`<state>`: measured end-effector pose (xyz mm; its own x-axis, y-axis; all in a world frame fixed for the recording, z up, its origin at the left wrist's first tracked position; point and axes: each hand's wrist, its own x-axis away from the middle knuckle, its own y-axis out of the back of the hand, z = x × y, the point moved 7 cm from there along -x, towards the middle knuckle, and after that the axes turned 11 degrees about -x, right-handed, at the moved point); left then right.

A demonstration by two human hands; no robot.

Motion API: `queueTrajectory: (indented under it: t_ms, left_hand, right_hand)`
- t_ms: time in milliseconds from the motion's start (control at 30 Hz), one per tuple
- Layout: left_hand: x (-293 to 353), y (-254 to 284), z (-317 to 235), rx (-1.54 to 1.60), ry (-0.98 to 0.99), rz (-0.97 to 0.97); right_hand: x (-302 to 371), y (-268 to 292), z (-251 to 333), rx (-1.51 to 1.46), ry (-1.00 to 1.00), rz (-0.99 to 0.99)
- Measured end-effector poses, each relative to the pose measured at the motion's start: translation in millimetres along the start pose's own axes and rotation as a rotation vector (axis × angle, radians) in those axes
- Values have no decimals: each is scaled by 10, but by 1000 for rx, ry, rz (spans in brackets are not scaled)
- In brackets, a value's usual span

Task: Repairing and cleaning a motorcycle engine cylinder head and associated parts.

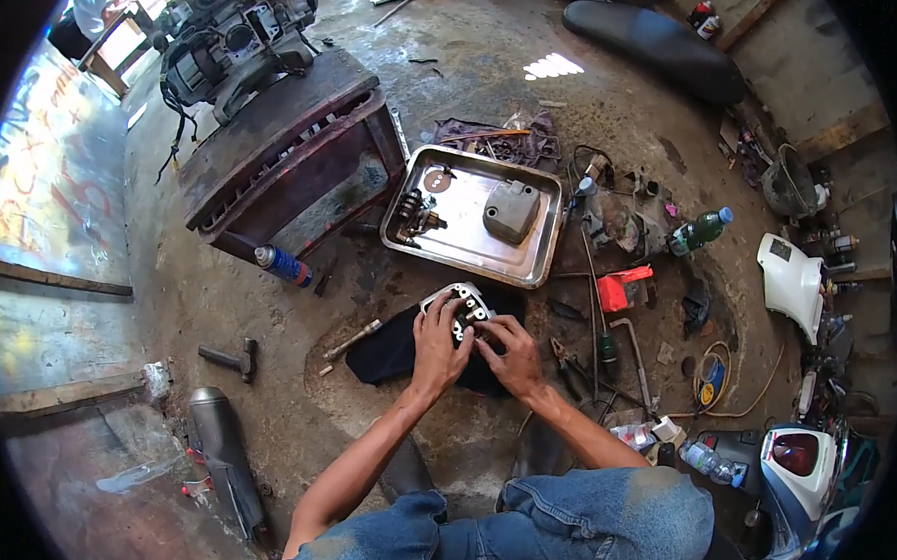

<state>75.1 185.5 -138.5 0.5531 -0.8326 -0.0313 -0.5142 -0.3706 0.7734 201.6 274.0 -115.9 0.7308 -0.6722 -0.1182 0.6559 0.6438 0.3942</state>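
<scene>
A silver engine cylinder head rests on a dark cloth on the floor in front of my knees. My left hand lies over its left side, fingers wrapped over the upper face. At the lower right edge of the head is my right hand, its fingers bent inward around the part; anything small between the fingertips is hidden. Just beyond stands a metal tray, holding a grey valve cover, a round plate and a dark camshaft-like part.
Left lie a hammer, a spray can and an exhaust muffler. An engine sits on a dark crate. To the right are pliers, a red box, a green bottle and a motorcycle seat.
</scene>
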Motion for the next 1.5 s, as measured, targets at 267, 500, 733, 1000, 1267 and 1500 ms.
queueTrajectory:
  t_ms: [267,500,733,1000,1267,1500]
  left_hand:
    - [34,-91,46,7,29,4]
    - [36,-137,50,10,29,13]
    - [39,-71,28,20,51,6]
    - [12,-9,-34,4,68,49]
    - [12,-43,17,43,91,89]
    - [0,-66,6,50,131,130]
  right_hand:
    - [-733,265,-71,33,-5,-126]
    - [-1820,-293,-424,206,151,130]
    - [-2110,-858,-676,328,179,266]
    - [-2022,-780,-719,379,51,184]
    - [-1985,-637,-673,518,-49,127]
    - [-2547,-884,-734,358,36,142]
